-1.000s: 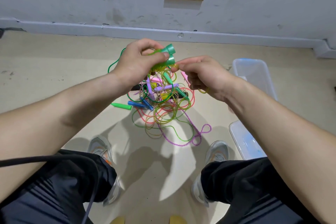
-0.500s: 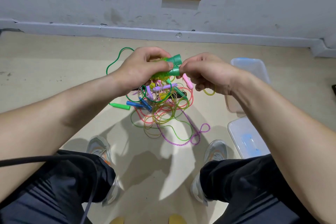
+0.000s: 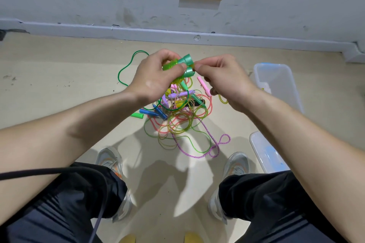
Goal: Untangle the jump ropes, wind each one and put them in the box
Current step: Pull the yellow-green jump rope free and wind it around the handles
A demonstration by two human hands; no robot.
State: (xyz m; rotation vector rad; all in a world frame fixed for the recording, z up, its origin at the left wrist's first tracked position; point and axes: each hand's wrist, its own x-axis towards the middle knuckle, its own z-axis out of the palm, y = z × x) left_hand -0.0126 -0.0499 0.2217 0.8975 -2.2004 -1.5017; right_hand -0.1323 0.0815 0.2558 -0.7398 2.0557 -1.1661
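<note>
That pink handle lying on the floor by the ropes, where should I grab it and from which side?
Probably pinch the pink handle across its middle, coming from above on its right, the box side. It lies flat and slanted at the right edge of the tangled pile, and the other handles and cords crowd its left.
</note>
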